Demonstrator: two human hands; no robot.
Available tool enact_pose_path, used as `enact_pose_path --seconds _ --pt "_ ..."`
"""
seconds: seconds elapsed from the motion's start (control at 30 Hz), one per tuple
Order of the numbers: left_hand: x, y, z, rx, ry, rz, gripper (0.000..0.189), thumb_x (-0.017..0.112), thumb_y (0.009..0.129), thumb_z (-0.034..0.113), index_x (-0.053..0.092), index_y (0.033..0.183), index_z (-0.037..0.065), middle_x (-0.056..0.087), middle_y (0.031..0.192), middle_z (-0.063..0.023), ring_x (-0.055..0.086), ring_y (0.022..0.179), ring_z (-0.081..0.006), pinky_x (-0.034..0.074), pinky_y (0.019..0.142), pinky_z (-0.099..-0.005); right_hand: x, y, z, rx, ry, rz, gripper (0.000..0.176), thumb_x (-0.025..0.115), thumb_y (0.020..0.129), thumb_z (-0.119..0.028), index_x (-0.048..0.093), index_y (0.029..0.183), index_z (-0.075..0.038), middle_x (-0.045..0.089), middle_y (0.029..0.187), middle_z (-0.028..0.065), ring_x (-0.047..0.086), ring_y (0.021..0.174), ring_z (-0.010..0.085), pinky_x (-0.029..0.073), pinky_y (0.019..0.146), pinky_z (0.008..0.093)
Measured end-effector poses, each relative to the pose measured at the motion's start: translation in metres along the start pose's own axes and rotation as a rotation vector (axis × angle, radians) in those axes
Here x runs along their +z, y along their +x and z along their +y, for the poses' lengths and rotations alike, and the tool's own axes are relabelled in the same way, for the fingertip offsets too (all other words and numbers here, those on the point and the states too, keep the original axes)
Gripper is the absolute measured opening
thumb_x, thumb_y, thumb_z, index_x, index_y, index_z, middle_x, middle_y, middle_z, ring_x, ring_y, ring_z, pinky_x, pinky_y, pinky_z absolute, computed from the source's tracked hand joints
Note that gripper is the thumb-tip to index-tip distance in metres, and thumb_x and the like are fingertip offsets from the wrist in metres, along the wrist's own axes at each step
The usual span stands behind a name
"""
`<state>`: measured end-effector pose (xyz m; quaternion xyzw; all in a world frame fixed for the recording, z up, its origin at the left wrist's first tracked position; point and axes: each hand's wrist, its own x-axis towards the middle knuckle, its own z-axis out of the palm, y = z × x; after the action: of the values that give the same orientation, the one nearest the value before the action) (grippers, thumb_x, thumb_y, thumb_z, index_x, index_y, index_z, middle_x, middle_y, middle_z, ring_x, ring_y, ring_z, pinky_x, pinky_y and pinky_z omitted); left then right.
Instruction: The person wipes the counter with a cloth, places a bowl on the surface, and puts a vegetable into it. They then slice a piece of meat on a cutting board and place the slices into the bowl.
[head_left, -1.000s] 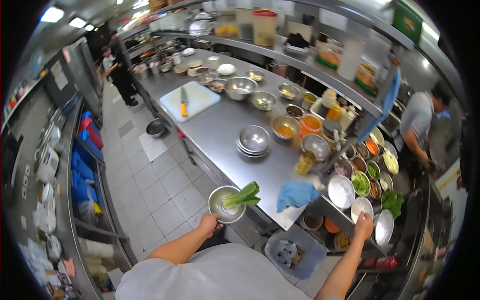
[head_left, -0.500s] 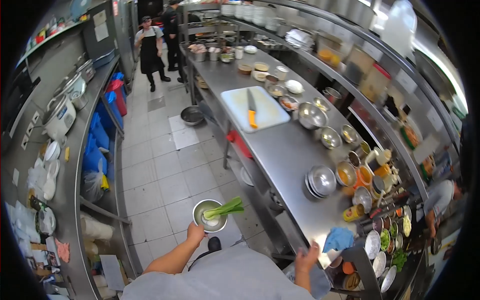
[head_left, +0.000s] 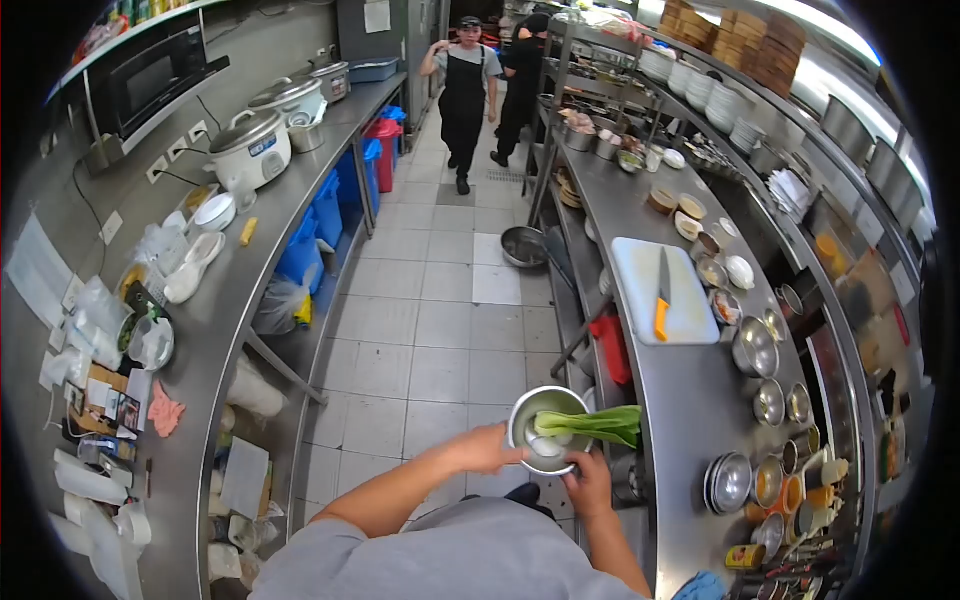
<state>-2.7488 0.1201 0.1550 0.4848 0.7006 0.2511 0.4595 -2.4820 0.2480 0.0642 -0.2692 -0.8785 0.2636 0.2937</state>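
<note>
A metal bowl (head_left: 522, 408) is held in front of me at waist height, over the aisle floor. My left hand (head_left: 487, 450) grips its left rim, and my right hand (head_left: 588, 480) has hold of the near right side. A leafy green vegetable like bok choy (head_left: 600, 424) lies in the bowl, its leaves sticking out past the right rim. Below it in the bowl is something whitish (head_left: 545, 446) that I cannot make out. To the right on the steel counter, a white cutting board (head_left: 628, 270) carries a knife (head_left: 662, 300) with an orange handle.
Several stacked metal bowls (head_left: 730, 480) and sauce containers line the right counter (head_left: 680, 400). On the left counter stand a rice cooker (head_left: 250, 155) and plastic bags. A wok (head_left: 524, 246) sits low beside the right counter. A person in a black apron (head_left: 464, 100) walks in the aisle.
My view has turned left. My right hand has left the blue cloth at the counter's end and now holds the bowl with my left. The aproned person has come closer.
</note>
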Motion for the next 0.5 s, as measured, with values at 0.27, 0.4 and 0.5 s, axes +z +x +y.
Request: enact_pose_path --seconds 0.27,0.4,0.5 --pt "-0.164 -0.062 0.111 1.506 -0.457 -1.144 0.026 0.077 0.099 0.034 0.075 0.095 0.008 0.068 0.078 -0.0058 0.058 0.062 -0.0162 0.044 0.057 -0.0351 -0.003 0.03 0.055 0.109 -0.039 0.055 0.03 0.085 0.08 -0.008 0.069 0.106 -0.009 0.069 0.108 0.0179 0.067 0.101 0.0428 0.055 0.087 0.0477" --pt "-0.189 -0.009 0.087 1.504 -0.722 -0.847 0.026 0.077 0.099 0.033 0.073 0.095 0.008 0.067 0.085 -0.0065 0.061 0.071 -0.0171 0.044 0.06 -0.0332 0.0 0.068 0.101 0.157 -0.037 0.098 0.031 0.085 0.08 -0.008 0.069 0.107 -0.009 0.069 0.109 0.0181 0.067 0.102 0.0425 0.055 0.088 0.0475" --pt "-0.177 0.06 0.045 0.371 -0.023 -0.027 0.04 0.076 0.099 0.039 0.074 0.12 0.005 0.066 0.09 -0.0068 0.064 0.081 -0.0272 0.052 0.07 -0.0398 0.005 0.117 0.142 0.111 -0.005 0.172 0.031 0.083 0.08 -0.006 0.069 0.106 -0.01 0.068 0.106 0.0176 0.066 0.1 0.042 0.055 0.087 0.0475"
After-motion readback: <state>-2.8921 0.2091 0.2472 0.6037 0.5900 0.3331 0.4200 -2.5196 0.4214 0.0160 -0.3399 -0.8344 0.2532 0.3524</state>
